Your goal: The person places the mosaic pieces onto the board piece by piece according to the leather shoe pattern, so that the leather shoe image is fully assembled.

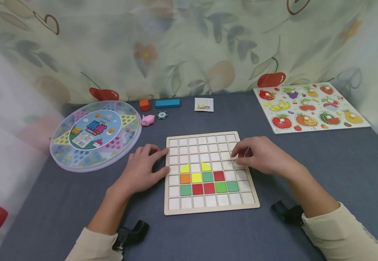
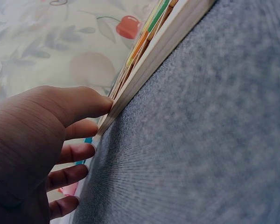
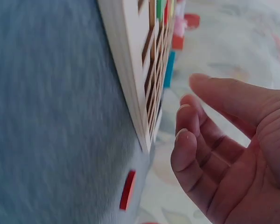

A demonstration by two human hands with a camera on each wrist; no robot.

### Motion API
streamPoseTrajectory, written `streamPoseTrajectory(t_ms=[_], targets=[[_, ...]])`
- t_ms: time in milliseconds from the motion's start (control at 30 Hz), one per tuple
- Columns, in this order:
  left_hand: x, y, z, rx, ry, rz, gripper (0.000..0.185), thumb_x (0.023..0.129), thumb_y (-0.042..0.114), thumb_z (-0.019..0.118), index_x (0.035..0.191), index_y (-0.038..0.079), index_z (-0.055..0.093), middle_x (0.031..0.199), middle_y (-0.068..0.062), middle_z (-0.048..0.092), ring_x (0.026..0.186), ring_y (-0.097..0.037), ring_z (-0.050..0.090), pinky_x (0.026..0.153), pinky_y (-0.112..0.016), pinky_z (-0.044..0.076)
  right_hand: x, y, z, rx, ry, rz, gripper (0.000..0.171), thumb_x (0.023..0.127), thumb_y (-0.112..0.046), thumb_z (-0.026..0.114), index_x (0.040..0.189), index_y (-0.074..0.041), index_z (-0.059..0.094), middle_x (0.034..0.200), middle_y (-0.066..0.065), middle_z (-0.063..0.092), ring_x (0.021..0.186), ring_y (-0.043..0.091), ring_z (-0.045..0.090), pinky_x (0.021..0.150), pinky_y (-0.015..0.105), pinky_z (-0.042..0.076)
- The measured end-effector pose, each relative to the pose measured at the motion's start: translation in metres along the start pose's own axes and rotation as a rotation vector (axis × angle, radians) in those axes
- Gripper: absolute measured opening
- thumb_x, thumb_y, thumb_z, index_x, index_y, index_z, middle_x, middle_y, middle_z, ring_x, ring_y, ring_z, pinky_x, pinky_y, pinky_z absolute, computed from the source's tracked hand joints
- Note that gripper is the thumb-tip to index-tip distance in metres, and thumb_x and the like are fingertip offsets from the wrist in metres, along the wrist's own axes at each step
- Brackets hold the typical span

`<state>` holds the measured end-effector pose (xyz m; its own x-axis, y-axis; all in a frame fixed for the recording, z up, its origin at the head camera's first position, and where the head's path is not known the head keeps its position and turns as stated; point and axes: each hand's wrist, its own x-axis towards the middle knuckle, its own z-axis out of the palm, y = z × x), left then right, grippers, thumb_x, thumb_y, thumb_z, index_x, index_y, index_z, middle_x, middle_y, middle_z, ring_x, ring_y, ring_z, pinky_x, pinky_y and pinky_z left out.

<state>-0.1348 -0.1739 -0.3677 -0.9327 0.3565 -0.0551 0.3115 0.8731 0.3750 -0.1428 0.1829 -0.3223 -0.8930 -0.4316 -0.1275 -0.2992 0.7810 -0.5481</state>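
A square wooden grid board (image 1: 210, 211) lies on the dark cloth. White cells fill most of it, and several coloured tiles sit in its lower rows: red tiles (image 1: 219, 176), green tiles (image 1: 232, 186), an orange tile (image 1: 185, 178), a square yellow tile (image 1: 196, 178) and two rounded yellow ones. My left hand (image 1: 141, 170) touches the board's left edge with thumb and forefinger. Over the upper right edge hovers my right hand (image 1: 257, 156), its fingers loosely bent. Between those fingers (image 3: 189, 149) nothing shows in the right wrist view.
Behind the board are a small patterned card (image 1: 204, 104), a blue block (image 1: 167, 103), an orange block (image 1: 145, 105), a pink pig (image 1: 148, 120) and a round chip (image 1: 162, 115). A round game box (image 1: 133, 152) lies left; a fruit puzzle board (image 1: 293, 128) lies back right.
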Motion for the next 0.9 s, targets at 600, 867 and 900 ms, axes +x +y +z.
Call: streamPoseTrajectory(t_ms=[600, 867, 900], targets=[[0.0, 0.0, 0.001, 0.008, 0.005, 0.003, 0.066, 0.096, 0.043, 0.068, 0.156, 0.02, 0.049, 0.143, -0.014, 0.049, 0.131, -0.036, 0.041, 0.104, -0.057, 0.035, 0.0, 0.037, -0.011, -0.209, 0.051, 0.164, 0.028, 0.087, -0.006, 0.076, 0.114, 0.0, 0.072, 0.097, 0.017, 0.065, 0.087, 0.03, 0.058, 0.078, 0.048, 0.051], [0.002, 0.0, 0.002, 0.011, 0.011, 0.017, 0.065, 0.097, 0.042, 0.067, 0.155, 0.019, 0.05, 0.142, -0.014, 0.049, 0.13, -0.036, 0.041, 0.102, -0.057, 0.036, -0.001, 0.04, -0.012, -0.192, 0.057, 0.163, 0.008, 0.088, -0.006, 0.075, 0.09, -0.006, 0.067, 0.077, 0.006, 0.059, 0.07, 0.021, 0.054, 0.064, 0.035, 0.043], [0.003, 0.0, 0.002, 0.01, 0.01, 0.016, 0.065, 0.097, 0.042, 0.067, 0.155, 0.019, 0.05, 0.142, -0.014, 0.049, 0.13, -0.036, 0.041, 0.102, -0.057, 0.036, -0.001, 0.04, -0.012, -0.191, 0.059, 0.164, 0.009, 0.088, -0.007, 0.075, 0.091, -0.006, 0.067, 0.076, 0.006, 0.059, 0.07, 0.02, 0.054, 0.064, 0.035, 0.043]])
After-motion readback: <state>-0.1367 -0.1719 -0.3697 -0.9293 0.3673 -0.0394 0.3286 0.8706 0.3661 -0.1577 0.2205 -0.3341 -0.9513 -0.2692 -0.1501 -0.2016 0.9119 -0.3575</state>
